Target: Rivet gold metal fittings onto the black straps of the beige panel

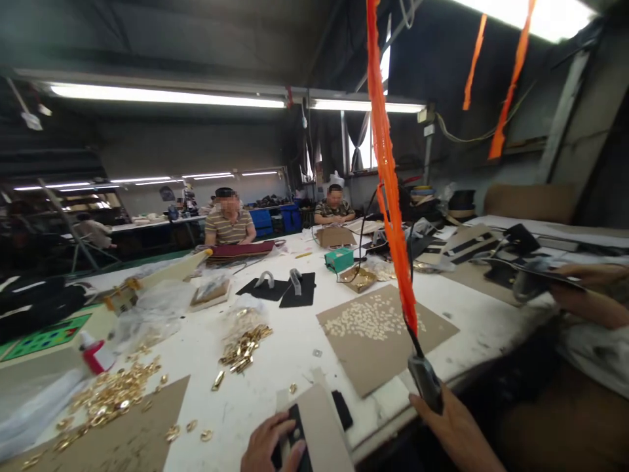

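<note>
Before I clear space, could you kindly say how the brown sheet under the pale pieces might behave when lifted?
The brown sheet looks thin and flat, so probably light, perhaps slightly bendy. The pale pieces seem loose, so tilting may spill them.

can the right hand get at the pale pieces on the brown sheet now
Probably not yet: the right hand holds a grey tool, though the pale pieces lie mostly uncovered just ahead.

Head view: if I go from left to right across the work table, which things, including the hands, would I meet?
Red bottle with a white label → the person's left hand → green box → the person's right hand, holding a grey tool → a co-worker's arm.
</note>
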A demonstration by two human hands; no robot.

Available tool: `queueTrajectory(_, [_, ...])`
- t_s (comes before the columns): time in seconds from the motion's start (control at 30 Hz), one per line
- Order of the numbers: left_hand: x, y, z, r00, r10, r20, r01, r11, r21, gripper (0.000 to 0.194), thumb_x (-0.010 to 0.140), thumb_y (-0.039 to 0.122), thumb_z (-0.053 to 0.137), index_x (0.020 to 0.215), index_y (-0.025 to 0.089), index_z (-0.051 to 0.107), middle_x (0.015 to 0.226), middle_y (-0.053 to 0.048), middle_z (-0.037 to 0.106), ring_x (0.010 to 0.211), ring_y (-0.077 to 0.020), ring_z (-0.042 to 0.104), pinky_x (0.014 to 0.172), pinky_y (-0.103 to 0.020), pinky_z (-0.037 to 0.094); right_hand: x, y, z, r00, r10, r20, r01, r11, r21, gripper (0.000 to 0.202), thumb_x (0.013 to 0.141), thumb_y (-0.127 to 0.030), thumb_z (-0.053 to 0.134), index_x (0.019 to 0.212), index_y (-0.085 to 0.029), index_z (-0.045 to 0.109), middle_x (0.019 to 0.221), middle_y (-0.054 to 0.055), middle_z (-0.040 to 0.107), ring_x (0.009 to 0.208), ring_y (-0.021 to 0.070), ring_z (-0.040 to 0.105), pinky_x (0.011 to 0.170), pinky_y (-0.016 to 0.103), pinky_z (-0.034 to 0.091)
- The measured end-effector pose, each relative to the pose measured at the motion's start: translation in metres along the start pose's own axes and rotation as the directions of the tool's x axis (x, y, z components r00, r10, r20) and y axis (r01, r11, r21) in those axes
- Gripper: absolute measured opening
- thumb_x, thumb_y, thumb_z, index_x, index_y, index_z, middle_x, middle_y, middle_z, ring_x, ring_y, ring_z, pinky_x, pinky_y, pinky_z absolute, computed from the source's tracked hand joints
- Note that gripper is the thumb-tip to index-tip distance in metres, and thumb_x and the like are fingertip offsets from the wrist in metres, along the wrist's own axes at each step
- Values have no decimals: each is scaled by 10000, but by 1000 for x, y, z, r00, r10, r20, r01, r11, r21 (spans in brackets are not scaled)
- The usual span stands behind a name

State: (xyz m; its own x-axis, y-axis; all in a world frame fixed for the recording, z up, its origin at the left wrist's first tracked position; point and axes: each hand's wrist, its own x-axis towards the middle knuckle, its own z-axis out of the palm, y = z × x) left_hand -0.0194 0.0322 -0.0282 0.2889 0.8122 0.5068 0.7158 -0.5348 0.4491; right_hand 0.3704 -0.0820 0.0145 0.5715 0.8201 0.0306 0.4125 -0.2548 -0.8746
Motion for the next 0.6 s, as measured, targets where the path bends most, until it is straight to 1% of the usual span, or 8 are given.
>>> queueTrajectory(0.13, [4,29,-9,980,-190,49,194,978,-76,445,776,642,674,981,280,832,1209,-90,758,1181,-369,674,1076,-593,517,-5,10,-4,996,-77,-49,75,997,-36,725,816,-621,576,1354,-134,570,1360,163,632,1298,338,588,1166,461,428])
queueTrajectory(0.2, [6,39,-12,971,-226,79,234,966,-107,470,761,649,672,984,267,831,1220,-97,750,1210,-375,649,1114,-609,470,-13,16,-5,983,-129,-133,123,991,-48,710,840,-600,574,1386,-147,548,1385,153,603,1302,323,576,1161,467,435])
queueTrajectory(0.3, [7,48,-16,964,-245,100,257,957,-138,468,760,629,682,996,251,825,1240,-104,739,1241,-369,621,1137,-599,440,-33,24,-7,920,-221,-325,208,975,-73,659,885,-582,567,1403,-177,532,1413,139,566,1295,307,560,1154,480,436])
queueTrajectory(0.37, [6,52,-18,963,-251,97,264,952,-157,451,765,604,691,999,242,821,1244,-108,734,1244,-361,615,1142,-591,433,-48,25,-8,908,-236,-346,235,971,-46,599,886,-600,582,1331,-199,591,1361,123,604,1242,301,588,1138,469,443])
queueTrajectory(0.43, [5,55,-21,962,-256,93,269,947,-175,414,772,565,699,998,239,818,1238,-112,734,1234,-356,620,1136,-592,436,-63,22,-3,968,-159,-192,173,983,54,561,870,-649,601,1222,-217,665,1212,100,683,1123,284,648,1066,417,490])
queueTrajectory(0.5, [2,58,-24,962,-257,92,271,944,-189,363,782,506,704,999,238,815,1231,-115,734,1221,-352,628,1122,-599,444,-76,17,10,990,-53,127,32,986,163,589,864,-718,580,1143,-215,706,1033,84,726,952,256,693,911,354,542])
queueTrajectory(0.53, [0,59,-26,962,-257,89,270,943,-195,337,784,474,708,999,236,814,1228,-116,733,1214,-350,631,1113,-601,450,-82,14,20,952,-25,304,-39,979,201,636,862,-762,548,1110,-202,719,959,83,730,869,244,697,824,332,548])
queueTrajectory(0.6, [-3,61,-28,962,-261,77,271,941,-204,293,782,412,721,999,236,810,1219,-113,734,1198,-342,640,1095,-598,464,-94,6,42,806,-47,590,-128,959,251,750,825,-852,502,997,-163,741,875,99,725,779,236,687,717,308,528])
